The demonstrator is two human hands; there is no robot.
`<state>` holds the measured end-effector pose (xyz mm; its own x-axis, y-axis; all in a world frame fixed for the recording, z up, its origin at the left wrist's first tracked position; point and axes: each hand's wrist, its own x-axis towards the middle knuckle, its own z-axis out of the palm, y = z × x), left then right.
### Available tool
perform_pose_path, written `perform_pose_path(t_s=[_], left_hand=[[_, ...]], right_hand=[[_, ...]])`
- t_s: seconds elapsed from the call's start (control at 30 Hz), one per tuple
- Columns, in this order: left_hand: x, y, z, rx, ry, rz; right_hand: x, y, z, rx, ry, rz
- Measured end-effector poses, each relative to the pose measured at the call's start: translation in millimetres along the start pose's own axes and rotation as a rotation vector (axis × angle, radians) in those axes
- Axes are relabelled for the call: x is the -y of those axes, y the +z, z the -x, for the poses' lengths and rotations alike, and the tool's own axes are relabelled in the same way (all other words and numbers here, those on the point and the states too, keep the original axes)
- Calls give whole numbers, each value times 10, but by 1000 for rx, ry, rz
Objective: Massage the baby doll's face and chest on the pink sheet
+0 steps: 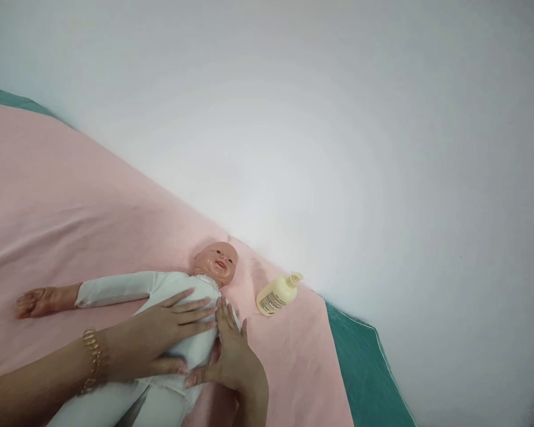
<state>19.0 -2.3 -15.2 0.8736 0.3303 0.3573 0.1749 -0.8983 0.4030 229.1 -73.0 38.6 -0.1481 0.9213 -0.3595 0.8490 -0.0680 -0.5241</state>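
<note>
Left hand and right hand spread wide on doll, apparently steadying it; bottle at their two o'clock, presumably for reach.

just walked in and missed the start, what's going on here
A person has both hands on a doll, which lies face up on a pink cloth. The left hand, a bracelet at its wrist, and the right hand are spread flat over its white-clothed torso. A pale yellow bottle is beside the doll, untouched.
</note>
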Motion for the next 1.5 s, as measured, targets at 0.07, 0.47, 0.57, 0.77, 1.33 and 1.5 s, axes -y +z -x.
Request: perform_pose_path(t_s=[0.07, 0.47, 0.57, 0.77, 1.33, 1.5], left_hand=[[47, 90, 12, -88, -62, -85], [105, 179, 8, -347, -448, -261], [237, 151, -8, -393, -489, -285], [578, 162, 92, -411, -468, -407], [380, -4, 9, -450, -425, -280], [79, -178, -9, -195, -17, -1]], right_hand=[[-1, -3, 4, 5, -5, 2], [253, 8, 172, -25, -55, 56], [473, 98, 259, 0, -206, 39], [683, 305, 150, 3, -449, 30], [112, 141, -105, -122, -15, 10], [28, 34, -34, -54, 35, -11]])
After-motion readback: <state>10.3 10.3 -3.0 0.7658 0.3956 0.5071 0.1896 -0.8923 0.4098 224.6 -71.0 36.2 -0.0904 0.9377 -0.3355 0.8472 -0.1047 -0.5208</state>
